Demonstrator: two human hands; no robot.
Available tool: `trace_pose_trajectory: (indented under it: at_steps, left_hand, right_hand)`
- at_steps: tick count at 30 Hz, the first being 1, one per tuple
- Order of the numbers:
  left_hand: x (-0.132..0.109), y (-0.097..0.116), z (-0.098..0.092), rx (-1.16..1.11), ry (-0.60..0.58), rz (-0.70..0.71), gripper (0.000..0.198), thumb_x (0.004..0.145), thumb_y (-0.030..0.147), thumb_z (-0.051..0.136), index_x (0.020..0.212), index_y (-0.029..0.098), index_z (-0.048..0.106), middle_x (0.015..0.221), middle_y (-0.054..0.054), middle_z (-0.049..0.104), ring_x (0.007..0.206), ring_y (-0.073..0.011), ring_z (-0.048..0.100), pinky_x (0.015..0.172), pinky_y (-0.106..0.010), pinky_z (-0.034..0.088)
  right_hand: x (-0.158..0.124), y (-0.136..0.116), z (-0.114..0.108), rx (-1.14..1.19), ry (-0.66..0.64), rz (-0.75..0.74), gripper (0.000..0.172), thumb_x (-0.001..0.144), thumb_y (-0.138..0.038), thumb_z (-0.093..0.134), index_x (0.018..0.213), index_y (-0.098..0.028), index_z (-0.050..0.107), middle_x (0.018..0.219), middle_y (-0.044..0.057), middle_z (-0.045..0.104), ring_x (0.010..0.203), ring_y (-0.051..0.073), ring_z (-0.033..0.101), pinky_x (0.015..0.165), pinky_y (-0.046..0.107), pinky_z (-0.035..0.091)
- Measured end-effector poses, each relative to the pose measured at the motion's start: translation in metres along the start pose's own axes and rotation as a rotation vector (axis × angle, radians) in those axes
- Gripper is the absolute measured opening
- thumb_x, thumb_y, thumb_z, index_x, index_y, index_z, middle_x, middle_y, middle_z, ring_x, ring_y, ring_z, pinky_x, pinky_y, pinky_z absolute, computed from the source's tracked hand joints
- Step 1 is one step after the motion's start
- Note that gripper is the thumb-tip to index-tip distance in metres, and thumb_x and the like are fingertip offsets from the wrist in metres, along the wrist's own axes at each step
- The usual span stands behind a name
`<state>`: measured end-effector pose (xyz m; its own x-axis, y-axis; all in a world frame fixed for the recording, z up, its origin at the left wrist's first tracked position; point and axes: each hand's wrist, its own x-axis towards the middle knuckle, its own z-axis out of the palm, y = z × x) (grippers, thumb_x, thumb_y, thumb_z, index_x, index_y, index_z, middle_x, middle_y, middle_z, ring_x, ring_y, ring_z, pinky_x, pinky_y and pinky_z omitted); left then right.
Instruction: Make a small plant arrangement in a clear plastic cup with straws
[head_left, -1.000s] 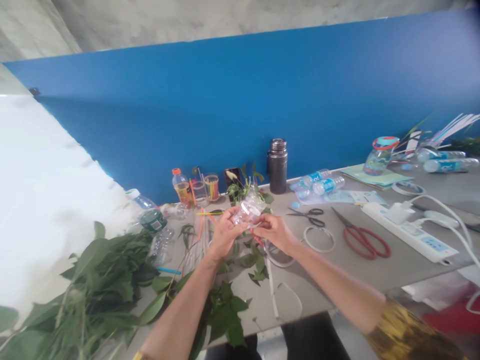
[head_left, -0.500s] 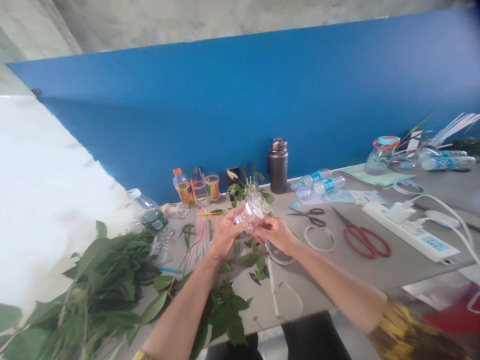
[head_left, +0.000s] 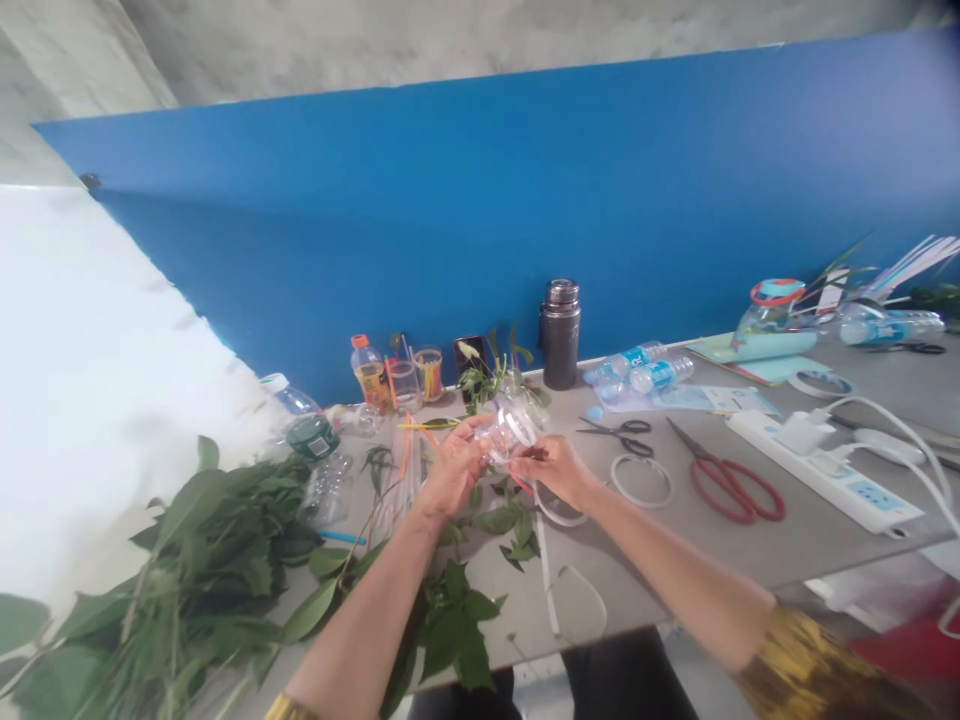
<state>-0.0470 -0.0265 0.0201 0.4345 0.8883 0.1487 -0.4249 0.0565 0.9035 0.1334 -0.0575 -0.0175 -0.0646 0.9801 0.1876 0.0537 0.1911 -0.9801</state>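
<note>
My left hand [head_left: 452, 472] is closed around a clear plastic bottle [head_left: 499, 432] that is tilted, with a white band around it. At the bottle's lower right edge, my right hand [head_left: 559, 470] pinches with thumb and fingers. A thin red strip [head_left: 522, 482] shows at those fingertips; its other end is hidden. Leafy sprigs [head_left: 487, 385] stand just behind the bottle. Below the hands lie green leaves [head_left: 510, 520] and a narrow white strip [head_left: 547, 575].
A leaf pile [head_left: 217, 560] covers the left side. A dark thermos [head_left: 560, 335] stands behind. Black scissors [head_left: 622, 430], a white ring [head_left: 641, 482], red-handled scissors [head_left: 735, 485] and a power strip [head_left: 825, 475] lie to the right. A lidded jar [head_left: 776, 300] stands farther right.
Both hands stay on the bottle, which has turned slightly, its white band showing more. At the right, a pale green sheet has risen in front of the jar. The view has shifted a little.
</note>
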Motion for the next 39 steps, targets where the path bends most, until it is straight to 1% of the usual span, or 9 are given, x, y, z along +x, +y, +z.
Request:
trace_pose_trajectory:
  at_steps: [11, 16, 18, 22, 25, 28, 32, 35, 39]
  left_hand:
    - [0.0, -0.001, 0.003, -0.029, -0.019, -0.072, 0.042, 0.075, 0.042, 0.078, 0.104, 0.012, 0.072, 0.094, -0.011, 0.075, 0.075, -0.0208, 0.069, 0.063, -0.029, 0.052]
    - [0.001, -0.004, 0.003, -0.026, -0.008, -0.094, 0.038, 0.078, 0.045, 0.076, 0.1, 0.014, 0.072, 0.092, -0.01, 0.075, 0.078, -0.0217, 0.07, 0.068, -0.03, 0.054]
    - [0.002, -0.006, 0.002, -0.027, -0.01, -0.107, 0.038, 0.08, 0.047, 0.074, 0.099, 0.015, 0.071, 0.088, -0.008, 0.075, 0.073, -0.0197, 0.068, 0.065, -0.029, 0.054]
    - [0.002, -0.011, 0.001, -0.024, -0.088, -0.163, 0.05, 0.083, 0.061, 0.066, 0.091, 0.013, 0.072, 0.075, -0.008, 0.072, 0.06, -0.0173, 0.063, 0.059, -0.029, 0.052]
    - [0.001, -0.014, 0.002, 0.028, -0.085, -0.17, 0.061, 0.086, 0.07, 0.057, 0.098, 0.012, 0.072, 0.083, -0.012, 0.074, 0.066, -0.0201, 0.066, 0.059, -0.03, 0.051]
    - [-0.001, -0.014, 0.003, 0.051, -0.025, -0.061, 0.056, 0.088, 0.065, 0.058, 0.112, 0.016, 0.068, 0.104, -0.013, 0.073, 0.086, -0.0237, 0.069, 0.069, -0.031, 0.053]
    - [-0.003, -0.012, 0.002, 0.089, -0.011, 0.109, 0.048, 0.08, 0.041, 0.079, 0.121, 0.022, 0.063, 0.125, -0.009, 0.065, 0.108, -0.0223, 0.064, 0.088, -0.031, 0.051]
    - [-0.003, -0.011, 0.001, 0.136, -0.067, 0.114, 0.054, 0.074, 0.027, 0.084, 0.122, 0.021, 0.061, 0.126, -0.009, 0.064, 0.113, -0.0228, 0.061, 0.096, -0.033, 0.048]
    - [-0.003, -0.011, 0.002, 0.115, -0.069, 0.094, 0.052, 0.073, 0.025, 0.085, 0.12, 0.02, 0.062, 0.12, -0.009, 0.066, 0.108, -0.0225, 0.063, 0.092, -0.034, 0.05]
  right_hand:
    - [-0.004, -0.011, 0.004, 0.032, -0.019, -0.061, 0.032, 0.074, -0.044, 0.079, 0.086, -0.015, 0.068, 0.066, 0.002, 0.068, 0.056, 0.015, 0.06, 0.053, 0.025, 0.046]
    - [-0.008, -0.012, 0.009, 0.122, 0.091, -0.071, 0.056, 0.065, -0.046, 0.087, 0.107, -0.018, 0.061, 0.082, 0.003, 0.071, 0.062, 0.017, 0.064, 0.055, 0.028, 0.052]
    - [-0.01, -0.017, 0.01, 0.129, 0.065, -0.078, 0.059, 0.066, -0.045, 0.086, 0.112, -0.019, 0.06, 0.081, 0.003, 0.072, 0.062, 0.017, 0.065, 0.054, 0.027, 0.051]
    - [-0.013, -0.025, 0.009, 0.09, -0.075, -0.099, 0.042, 0.073, -0.04, 0.082, 0.104, -0.018, 0.065, 0.072, 0.002, 0.072, 0.057, 0.015, 0.062, 0.05, 0.025, 0.047]
    - [-0.011, -0.023, 0.006, 0.048, -0.026, -0.094, 0.033, 0.072, -0.037, 0.082, 0.094, -0.017, 0.066, 0.061, -0.001, 0.067, 0.049, 0.013, 0.056, 0.044, 0.024, 0.041]
    - [-0.009, -0.02, 0.004, 0.043, 0.046, -0.069, 0.033, 0.071, -0.037, 0.082, 0.091, -0.018, 0.065, 0.055, -0.004, 0.06, 0.045, 0.012, 0.052, 0.042, 0.023, 0.04]
    - [-0.008, -0.024, 0.004, 0.098, 0.042, -0.057, 0.037, 0.072, -0.042, 0.082, 0.095, -0.019, 0.065, 0.054, -0.004, 0.058, 0.044, 0.012, 0.051, 0.041, 0.024, 0.041]
    - [-0.009, -0.029, 0.004, 0.066, 0.068, -0.087, 0.042, 0.069, -0.041, 0.084, 0.099, -0.019, 0.065, 0.056, -0.004, 0.058, 0.046, 0.011, 0.05, 0.041, 0.022, 0.039]
    - [-0.009, -0.029, 0.003, 0.003, 0.065, -0.12, 0.04, 0.072, -0.041, 0.082, 0.102, -0.018, 0.067, 0.061, -0.002, 0.061, 0.052, 0.013, 0.054, 0.045, 0.023, 0.041]
